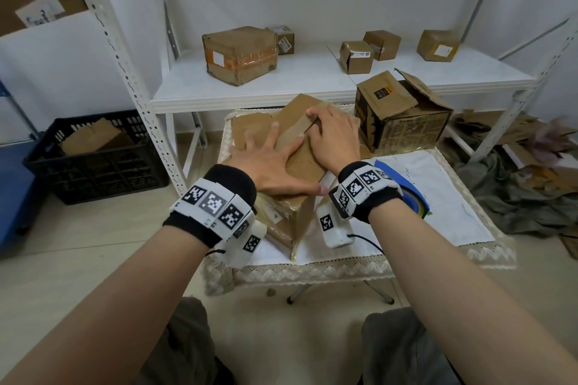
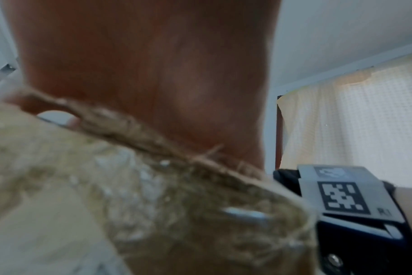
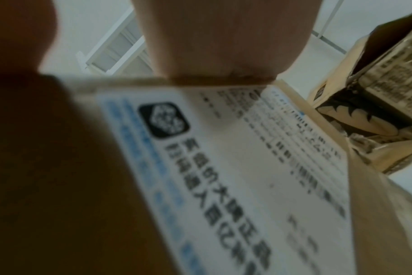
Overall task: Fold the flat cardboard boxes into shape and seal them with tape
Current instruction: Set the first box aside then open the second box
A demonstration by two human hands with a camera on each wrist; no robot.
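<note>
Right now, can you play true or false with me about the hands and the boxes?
1. Both hands press on the box on the table. True: left hand and right hand lie on its top.
2. The crate is red. False: it is black.
3. The printed box has open flaps. True.
4. The shelf holds no boxes. False: several boxes stand on it.
5. The right hand holds the tape roll. False: the roll lies on the table by the right wrist.
</note>
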